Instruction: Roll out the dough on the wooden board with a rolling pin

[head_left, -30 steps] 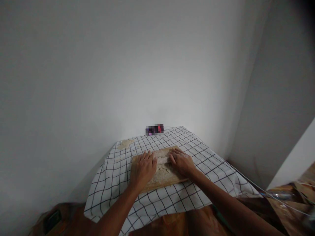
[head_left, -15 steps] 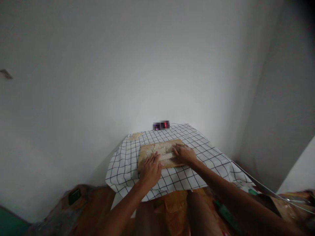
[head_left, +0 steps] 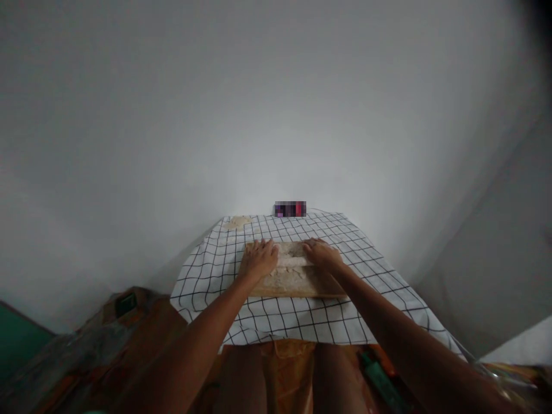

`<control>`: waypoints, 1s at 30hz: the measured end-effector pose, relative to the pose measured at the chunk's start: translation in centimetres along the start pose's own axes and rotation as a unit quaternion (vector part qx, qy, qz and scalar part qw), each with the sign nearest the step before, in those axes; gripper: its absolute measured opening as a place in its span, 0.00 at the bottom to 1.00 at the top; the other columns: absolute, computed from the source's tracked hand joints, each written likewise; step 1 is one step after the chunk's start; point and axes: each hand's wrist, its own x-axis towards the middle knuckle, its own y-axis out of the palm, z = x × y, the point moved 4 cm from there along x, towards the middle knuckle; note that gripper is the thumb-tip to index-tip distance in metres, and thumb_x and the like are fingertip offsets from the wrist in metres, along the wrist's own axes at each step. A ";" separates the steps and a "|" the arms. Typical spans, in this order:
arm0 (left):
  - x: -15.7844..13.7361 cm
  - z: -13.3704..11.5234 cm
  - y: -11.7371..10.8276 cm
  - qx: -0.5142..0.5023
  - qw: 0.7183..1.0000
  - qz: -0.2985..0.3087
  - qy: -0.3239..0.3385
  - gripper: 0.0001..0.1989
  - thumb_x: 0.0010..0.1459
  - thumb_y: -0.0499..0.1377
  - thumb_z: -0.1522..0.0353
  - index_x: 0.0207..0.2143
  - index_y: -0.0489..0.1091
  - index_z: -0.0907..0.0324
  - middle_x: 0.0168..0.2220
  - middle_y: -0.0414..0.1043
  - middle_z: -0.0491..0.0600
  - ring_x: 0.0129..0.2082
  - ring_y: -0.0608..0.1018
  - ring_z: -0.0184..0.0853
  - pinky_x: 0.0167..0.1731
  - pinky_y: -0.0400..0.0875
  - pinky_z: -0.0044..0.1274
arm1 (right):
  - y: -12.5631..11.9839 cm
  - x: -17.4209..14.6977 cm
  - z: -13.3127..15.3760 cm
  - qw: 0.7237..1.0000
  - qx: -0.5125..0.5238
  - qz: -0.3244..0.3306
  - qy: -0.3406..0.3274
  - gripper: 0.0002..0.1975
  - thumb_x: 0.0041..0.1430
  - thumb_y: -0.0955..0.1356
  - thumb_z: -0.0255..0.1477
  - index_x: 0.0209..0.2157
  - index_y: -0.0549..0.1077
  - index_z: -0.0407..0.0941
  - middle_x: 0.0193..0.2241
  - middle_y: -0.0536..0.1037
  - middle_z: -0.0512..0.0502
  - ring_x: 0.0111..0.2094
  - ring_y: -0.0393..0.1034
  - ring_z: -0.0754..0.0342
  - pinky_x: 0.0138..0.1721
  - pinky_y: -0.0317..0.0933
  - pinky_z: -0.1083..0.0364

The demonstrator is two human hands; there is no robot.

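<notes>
Taking the middle of the floury board (head_left: 332, 288) as the centre of a clock, a green surface (head_left: 19, 342) showed at the far left, between eight and nine o'clock. Nearer, in much the same direction, sat a dark box-like object (head_left: 126, 304). The checked cloth (head_left: 200, 282) covered the tabletop, and a thin pale patch (head_left: 237, 222) lay on it at ten o'clock. Also toward ten, on the board, was the left hand (head_left: 261, 257), palm down over one end of a pale rod (head_left: 293, 261). That rod lay crosswise on the board's far half, bare between the hands, with a crumbly pale layer (head_left: 284, 280) just on its six o'clock side. A blurred-out dark object (head_left: 290, 209) stood at twelve, by the wall (head_left: 276, 115). Toward two o'clock, the right hand (head_left: 321, 253) covered the rod's other end. The hands were apart from each other; whether their fingers closed round the rod could not be told. A green object (head_left: 383, 382) lay below the tabletop at five.
</notes>
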 end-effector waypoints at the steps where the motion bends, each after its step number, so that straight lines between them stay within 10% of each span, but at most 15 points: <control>1: 0.4 0.1 0.2 0.003 1.000 0.004 0.002 0.22 0.78 0.47 0.64 0.66 0.70 0.57 0.70 0.70 0.61 0.71 0.70 0.52 0.69 0.63 0.53 | 0.1 0.1 -0.1 1.000 0.005 0.001 -0.003 0.26 0.80 0.53 0.37 0.62 0.76 0.48 0.64 0.77 0.38 0.68 0.67 0.42 0.63 0.66 0.41; 30: -7.2 -1.9 0.4 -0.024 0.996 -0.083 -0.033 0.29 0.77 0.45 0.61 0.75 0.63 0.60 0.75 0.64 0.59 0.77 0.60 0.55 0.75 0.52 0.55 | 1.2 -5.1 0.2 0.982 -0.095 -0.044 -0.159 0.18 0.71 0.68 0.37 0.57 0.79 0.47 0.68 0.74 0.36 0.70 0.63 0.37 0.67 0.63 0.41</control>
